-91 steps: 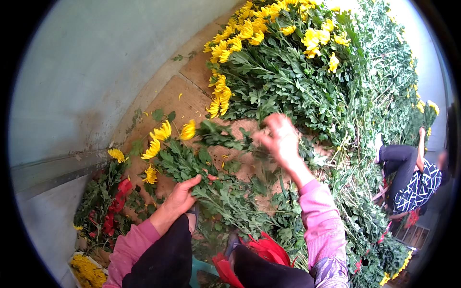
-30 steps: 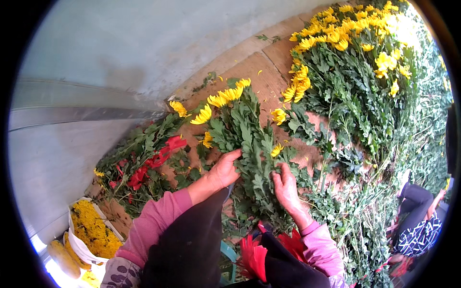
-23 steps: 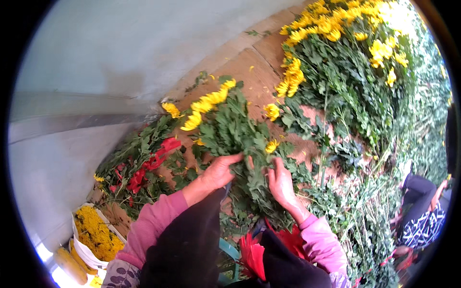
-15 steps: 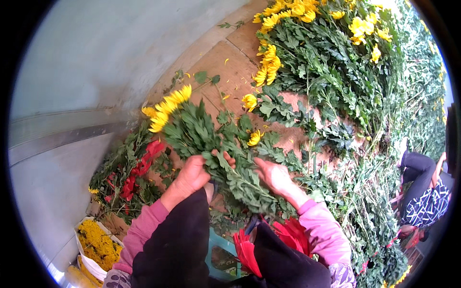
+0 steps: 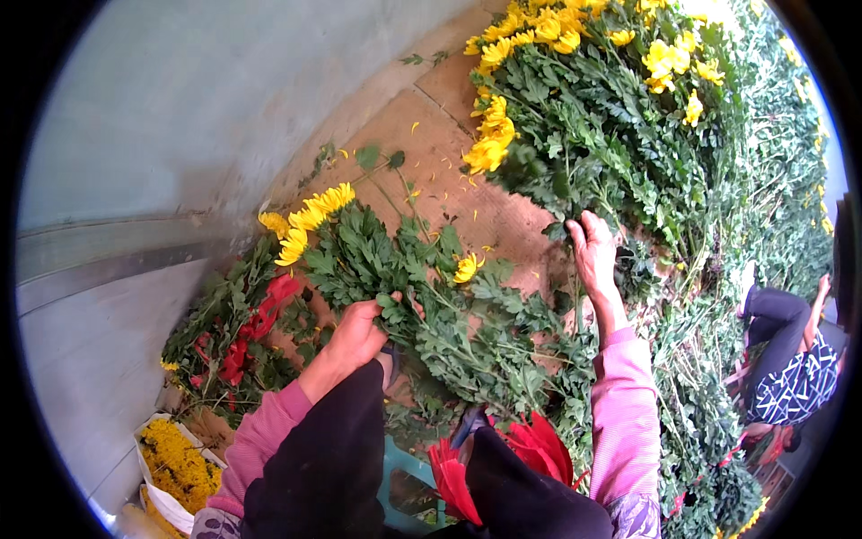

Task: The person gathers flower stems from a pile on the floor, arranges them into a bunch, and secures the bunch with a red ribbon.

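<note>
My left hand [image 5: 356, 340] is closed around a bunch of yellow chrysanthemums [image 5: 359, 251], their flower heads pointing to the far left and their leafy stems trailing right. Farther off, my right hand [image 5: 596, 256] pinches the lower part of a leafy chrysanthemum stem [image 5: 558, 184] at the near edge of a big heap of yellow chrysanthemums [image 5: 620, 135]. Leaves around that stem look blurred, and its flower cannot be told apart from the others. A single yellow flower [image 5: 467, 268] lies between my hands, beside the held bunch.
Leafy bundles with red strips [image 5: 238, 355] lie by the pale wall [image 5: 135, 135]. A white sack [image 5: 162, 490] holds yellow flower heads. More red strips [image 5: 453, 481] and a green plastic stool [image 5: 395, 485] are near my legs. Another person [image 5: 795, 377] sits far right among stems.
My right hand has left the held bunch and moved up and right to the heap, taking hold of a stem. My left hand keeps the bunch, about where it was.
</note>
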`<state>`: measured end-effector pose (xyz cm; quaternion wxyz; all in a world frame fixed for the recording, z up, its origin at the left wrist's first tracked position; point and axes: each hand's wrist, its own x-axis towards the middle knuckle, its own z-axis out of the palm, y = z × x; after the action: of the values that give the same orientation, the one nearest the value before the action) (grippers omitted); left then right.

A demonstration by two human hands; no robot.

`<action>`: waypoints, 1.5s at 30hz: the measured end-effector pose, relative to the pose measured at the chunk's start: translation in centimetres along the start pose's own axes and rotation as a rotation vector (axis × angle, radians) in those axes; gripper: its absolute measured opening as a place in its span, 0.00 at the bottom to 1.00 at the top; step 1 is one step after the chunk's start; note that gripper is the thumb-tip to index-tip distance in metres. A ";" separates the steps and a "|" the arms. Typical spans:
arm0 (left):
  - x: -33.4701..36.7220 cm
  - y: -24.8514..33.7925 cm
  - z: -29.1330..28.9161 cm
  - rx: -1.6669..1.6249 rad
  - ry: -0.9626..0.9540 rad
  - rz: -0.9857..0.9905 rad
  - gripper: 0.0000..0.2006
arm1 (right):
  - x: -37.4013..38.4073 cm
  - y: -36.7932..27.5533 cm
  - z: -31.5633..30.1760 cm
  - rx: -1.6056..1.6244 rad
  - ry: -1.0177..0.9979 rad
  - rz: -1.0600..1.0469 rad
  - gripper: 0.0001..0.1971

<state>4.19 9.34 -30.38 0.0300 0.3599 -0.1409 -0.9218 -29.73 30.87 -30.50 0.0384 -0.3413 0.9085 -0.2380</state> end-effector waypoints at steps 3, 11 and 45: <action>0.2 0.1 0.3 0.092 -0.020 0.014 0.12 | -0.8 1.0 0.6 0.174 -0.012 0.023 0.14; 0.3 0.1 1.7 0.197 -0.027 0.080 0.14 | -2.6 1.7 -0.4 0.457 -0.078 0.160 0.12; 1.4 -0.5 0.3 0.197 0.038 0.040 0.11 | 6.1 -3.9 -0.8 -0.047 -0.167 0.002 0.18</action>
<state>3.01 9.63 -31.24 0.0155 0.3759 -0.2374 -0.8956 -32.22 24.81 -27.44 0.1064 -0.3598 0.9078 -0.1872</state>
